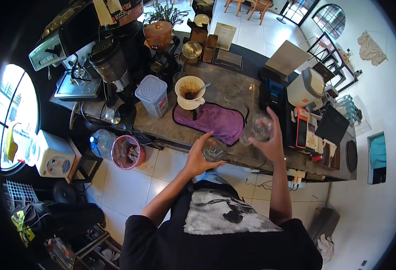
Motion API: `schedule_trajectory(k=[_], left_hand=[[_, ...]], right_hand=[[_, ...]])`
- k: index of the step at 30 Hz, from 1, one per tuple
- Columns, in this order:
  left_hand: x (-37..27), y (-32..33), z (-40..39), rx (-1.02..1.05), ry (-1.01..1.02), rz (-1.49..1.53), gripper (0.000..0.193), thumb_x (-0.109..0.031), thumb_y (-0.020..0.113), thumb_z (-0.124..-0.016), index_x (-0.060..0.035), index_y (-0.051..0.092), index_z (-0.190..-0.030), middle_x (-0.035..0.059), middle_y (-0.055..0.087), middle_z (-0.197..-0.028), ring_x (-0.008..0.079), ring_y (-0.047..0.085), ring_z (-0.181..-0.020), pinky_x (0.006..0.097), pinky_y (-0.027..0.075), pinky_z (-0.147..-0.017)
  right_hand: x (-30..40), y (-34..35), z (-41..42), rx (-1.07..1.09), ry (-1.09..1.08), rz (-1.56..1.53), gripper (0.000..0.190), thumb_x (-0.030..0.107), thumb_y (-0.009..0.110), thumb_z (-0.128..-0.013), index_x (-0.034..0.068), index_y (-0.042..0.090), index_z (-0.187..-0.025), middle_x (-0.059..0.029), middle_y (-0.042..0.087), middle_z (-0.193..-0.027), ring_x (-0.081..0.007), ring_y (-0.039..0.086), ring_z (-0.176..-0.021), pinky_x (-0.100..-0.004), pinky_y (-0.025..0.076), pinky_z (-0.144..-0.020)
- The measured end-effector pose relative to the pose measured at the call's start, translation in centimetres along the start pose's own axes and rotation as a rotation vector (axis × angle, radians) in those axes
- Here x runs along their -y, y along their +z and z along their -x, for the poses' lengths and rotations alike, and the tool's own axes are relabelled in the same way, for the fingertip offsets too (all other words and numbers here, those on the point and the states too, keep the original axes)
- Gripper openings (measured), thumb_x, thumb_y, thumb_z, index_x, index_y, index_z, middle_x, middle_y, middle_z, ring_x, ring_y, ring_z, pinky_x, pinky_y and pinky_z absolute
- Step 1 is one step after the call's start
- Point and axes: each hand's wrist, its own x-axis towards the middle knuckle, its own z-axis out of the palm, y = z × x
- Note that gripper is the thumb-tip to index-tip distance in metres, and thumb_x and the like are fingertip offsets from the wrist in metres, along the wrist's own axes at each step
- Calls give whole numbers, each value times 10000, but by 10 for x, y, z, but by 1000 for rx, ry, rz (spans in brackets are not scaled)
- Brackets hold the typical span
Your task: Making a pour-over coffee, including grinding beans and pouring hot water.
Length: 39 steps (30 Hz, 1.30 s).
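My left hand (pixel 198 158) curves around a clear glass (pixel 214 150) at the counter's front edge, thumb and fingers on either side of it. My right hand (pixel 273 141) has thumb and fingers spread around another clear glass (pixel 262 127), blurred, above the counter's right part. Between and beyond the hands lies a purple cloth (pixel 215 121) with dark edging. At its far left side stands a white coffee dripper (pixel 188 102), stained brown inside, with dark coffee at its bottom and a spoon (pixel 203 86) leaning in it.
A lidded plastic container (pixel 151 96) stands left of the dripper, near a coffee grinder (pixel 108 64) and an espresso machine (pixel 78 86). A printer-like black device (pixel 274 92) and a red-edged tablet or terminal (pixel 302 126) sit at right. A pink bin (pixel 128 152) stands on the floor.
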Motion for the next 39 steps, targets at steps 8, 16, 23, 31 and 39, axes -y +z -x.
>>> schedule_trajectory(k=[8,16,23,31,39], left_hand=[[39,44,-51,-343,48,-320,1006,-278,937,-626,-52,428,-1465,126,636,-1114,316,599,-1072,424,495,-929],[73,88,-86,-546,52,-474,1011,-277,945,-604,5,437,-1430,165,627,-1139,352,593,-1040,445,497,-905],[83,102,-97,-645,-67,-435,1031,-263,953,-612,27,407,-1437,200,613,-1211,379,592,-1112,455,498,-947],[112,111,-75,-600,-228,-378,1038,-260,958,-638,10,374,-1452,191,627,-1249,307,652,-1120,395,525,-963],[109,109,-80,-575,-347,-205,920,-183,907,-674,9,416,-1428,214,571,-1354,375,576,-1236,423,468,-1040]], right_hand=[[-44,8,-197,135,-132,102,1012,119,909,-644,114,375,-1504,-73,607,-1070,-179,574,-1037,-325,448,-986],[-151,103,-331,348,-70,193,961,229,937,-585,133,445,-1405,-104,602,-1040,-249,592,-952,-388,494,-897],[-214,166,-365,310,-93,148,907,157,915,-600,101,443,-1373,-170,596,-1224,-352,597,-1133,-438,500,-952],[-215,195,-383,242,-178,161,873,193,916,-623,95,453,-1358,-198,551,-1293,-376,555,-1224,-444,476,-995],[-213,191,-399,276,-260,307,882,259,905,-689,94,428,-1412,-161,558,-1282,-343,533,-1249,-426,453,-1006]])
